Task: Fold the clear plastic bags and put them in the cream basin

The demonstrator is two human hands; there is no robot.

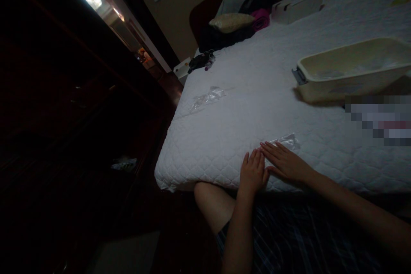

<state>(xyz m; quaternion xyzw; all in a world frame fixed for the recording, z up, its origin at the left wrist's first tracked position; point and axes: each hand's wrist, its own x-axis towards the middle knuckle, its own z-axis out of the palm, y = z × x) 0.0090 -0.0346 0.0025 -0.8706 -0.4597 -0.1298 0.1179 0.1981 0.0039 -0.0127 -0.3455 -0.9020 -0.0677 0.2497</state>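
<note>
My left hand [253,172] lies flat near the front edge of the white quilted bed [234,126], fingers stretched out. Beside it my right hand [287,162] rests palm down with its fingers extended toward the left one; the two nearly meet at the fingertips. A clear plastic bag [290,140] lies flat on the bed, partly covered by my right hand. Whether the left fingertips also touch its edge I cannot tell. Farther back on the bed is a second clear plastic bag [210,95], crinkled and shiny.
A cream plastic bin [346,87] with a grey latch stands at the right. Toward the headboard are a white box [298,6], a beige pillow-like bundle [231,22] and a magenta roll [260,19]. Dark cabinets [80,90] line the left side of the dim room.
</note>
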